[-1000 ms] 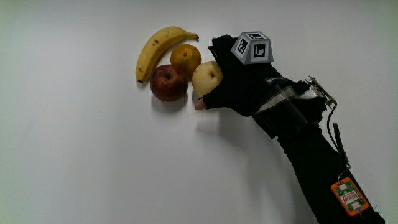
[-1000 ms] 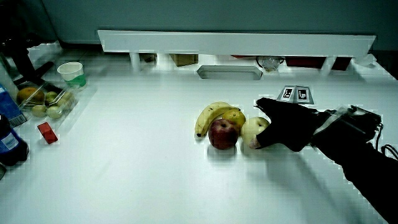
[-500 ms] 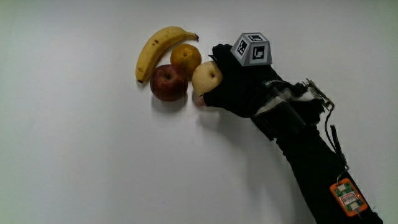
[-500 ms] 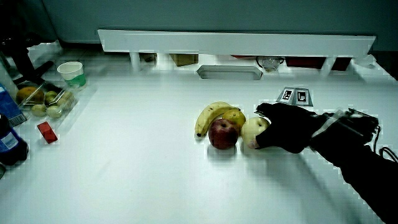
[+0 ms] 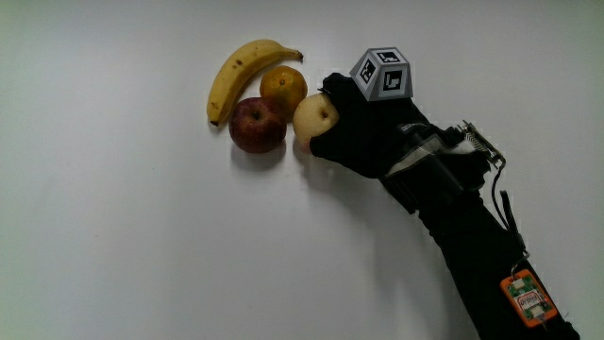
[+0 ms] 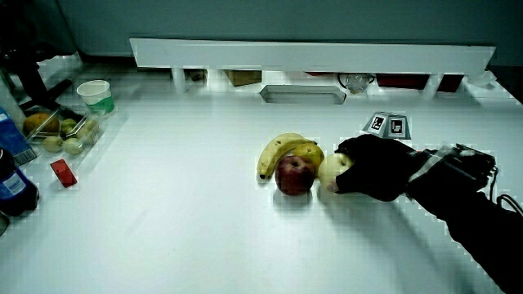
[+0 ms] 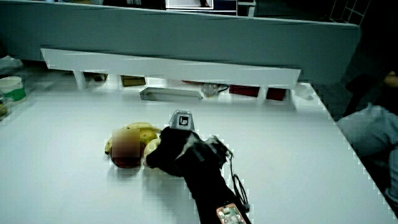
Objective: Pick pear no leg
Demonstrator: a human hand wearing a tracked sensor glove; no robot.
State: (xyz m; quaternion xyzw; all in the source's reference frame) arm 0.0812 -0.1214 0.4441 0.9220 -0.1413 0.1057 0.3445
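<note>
A pale yellow pear [image 5: 313, 116] rests on the white table [image 5: 132, 236], touching a red apple [image 5: 256, 126] and an orange [image 5: 283, 87]; a banana [image 5: 241, 68] curves around those two. The hand [image 5: 363, 134], in a black glove with a patterned cube [image 5: 384, 74] on its back, is shut on the pear, its fingers wrapped over the side away from the apple. In both side views the pear [image 6: 331, 170] [image 7: 151, 148] shows only partly past the hand [image 6: 372, 166] [image 7: 180, 149].
In a side view, a paper cup [image 6: 96, 96], a clear box of small fruit [image 6: 61, 135], a red item [image 6: 63, 172] and a dark bottle [image 6: 8, 184] stand at one table edge. A grey tray [image 6: 302, 94] and marker cards [image 6: 386, 124] lie near the low partition [image 6: 310, 55].
The fingers have tightened around the pear; the bare fingertip that showed beside the pear, nearer the person, is now tucked out of sight. The other fruit has not moved.
</note>
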